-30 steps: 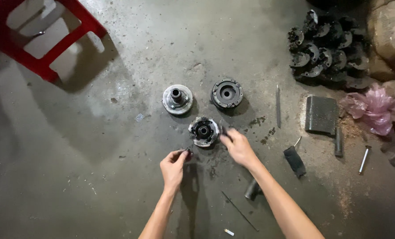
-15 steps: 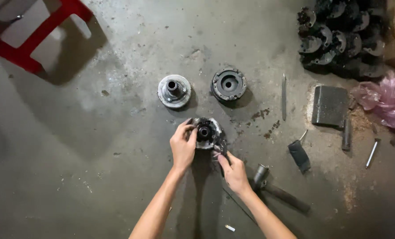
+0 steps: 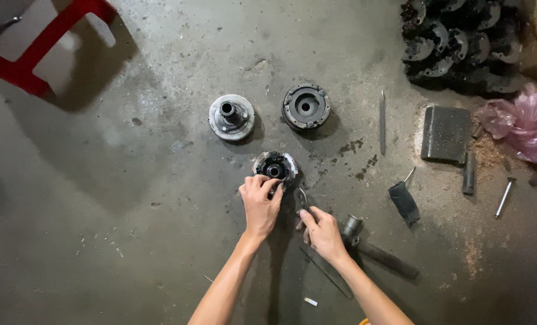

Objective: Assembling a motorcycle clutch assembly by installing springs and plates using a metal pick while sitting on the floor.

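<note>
At the far left a red stool (image 3: 45, 45) stands on the stained concrete floor (image 3: 130, 210). Further in, a flat silver hub with a short upright stub (image 3: 231, 117) lies on the floor, and just beside it to the right sits a dark round housing with a hole in the middle (image 3: 305, 107). Below and between those two is a smaller round metal assembly (image 3: 274, 166); the left hand (image 3: 260, 204) rests on its near edge, fingers (image 3: 267, 184) curled down onto the rim. Just right of that, the right hand (image 3: 322, 232) lies on the floor with its fingers pinched around a thin bent metal piece (image 3: 302, 197), too small to make out. A hammer (image 3: 374, 250) lies touching the right hand's outer side. Beyond it are a small black block (image 3: 404, 203), a thin rod (image 3: 382, 114), a dark flat slab (image 3: 445, 133), a bolt (image 3: 504, 197), a pink plastic bag (image 3: 521, 120), and a heap of greasy dark parts (image 3: 461, 42) at the top.
</note>
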